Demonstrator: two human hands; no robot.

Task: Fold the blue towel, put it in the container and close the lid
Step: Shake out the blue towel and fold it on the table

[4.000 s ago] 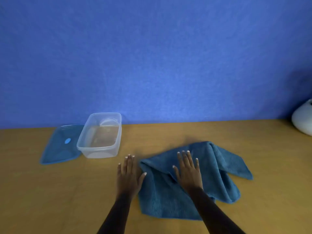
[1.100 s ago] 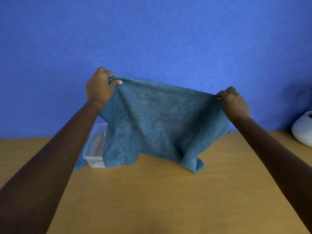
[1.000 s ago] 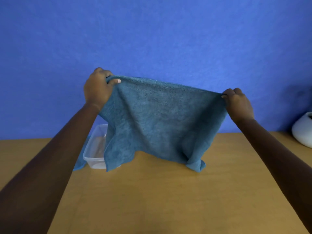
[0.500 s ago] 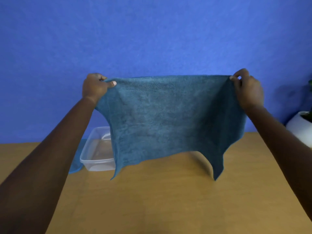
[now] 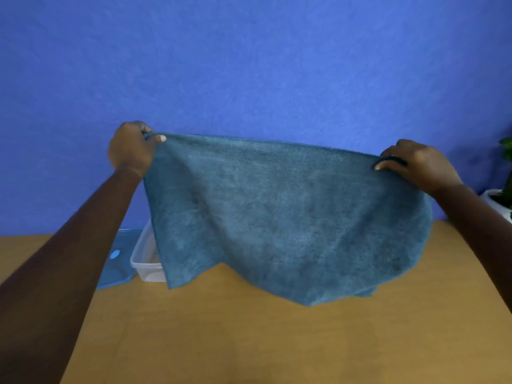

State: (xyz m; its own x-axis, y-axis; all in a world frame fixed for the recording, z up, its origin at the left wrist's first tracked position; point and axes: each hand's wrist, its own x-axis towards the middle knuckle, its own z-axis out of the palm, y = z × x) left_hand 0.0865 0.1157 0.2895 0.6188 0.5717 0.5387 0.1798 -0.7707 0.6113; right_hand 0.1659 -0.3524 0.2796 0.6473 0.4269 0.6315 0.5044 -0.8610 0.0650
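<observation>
Two hands, left (image 5: 130, 148) and right (image 5: 415, 164), pinch the towel (image 5: 277, 217) spread for folding; next, lay it flat on the table (image 5: 249, 342).

Blue towel (image 5: 277, 217) spread unfolded in the air, clear open container (image 5: 145, 259) behind, blue lid (image 5: 117, 261) flat beside it

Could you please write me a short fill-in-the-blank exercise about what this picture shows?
The left hand and the right hand each grip a ____ corner of the blue towel.
The towel hangs spread out and is not yet ____.
The blue lid lies on the table beside the clear ____, not on it.
Missing words: top; folded; container.
</observation>
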